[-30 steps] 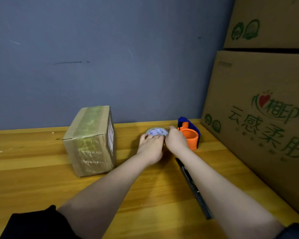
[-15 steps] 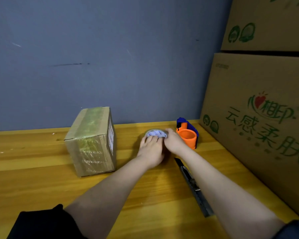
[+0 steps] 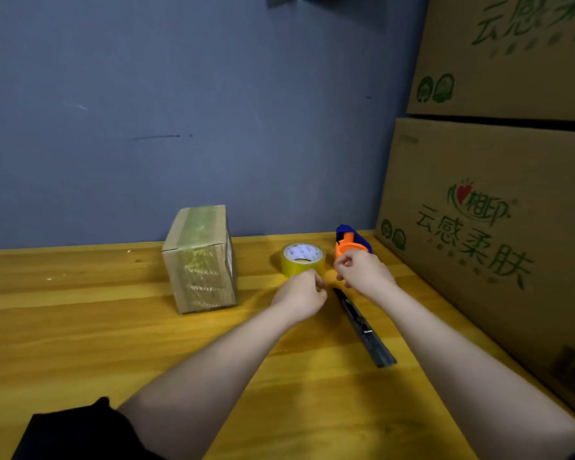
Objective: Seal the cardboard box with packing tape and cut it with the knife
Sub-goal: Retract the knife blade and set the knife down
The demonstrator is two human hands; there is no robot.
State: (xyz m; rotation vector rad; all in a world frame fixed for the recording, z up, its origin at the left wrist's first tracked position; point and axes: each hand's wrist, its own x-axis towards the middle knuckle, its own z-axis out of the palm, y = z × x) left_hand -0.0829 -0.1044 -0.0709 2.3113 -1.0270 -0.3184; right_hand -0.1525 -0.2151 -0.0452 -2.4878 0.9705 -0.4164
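Head view: the table (image 3: 80, 327) carries the cardboard box (image 3: 201, 260) at ten o'clock from the hands; it looks light yet stiff, best steadied by its flat sides. Packing tape (image 3: 302, 258) lies flat at twelve o'clock, a light, rigid ring with a slick film, best taken around its rim. At four o'clock lies the knife (image 3: 365, 330), slim and hard; take it by the handle. Left hand (image 3: 301, 293) and right hand (image 3: 362, 272) are curled, apparently pinching the tape's end, though I cannot tell.
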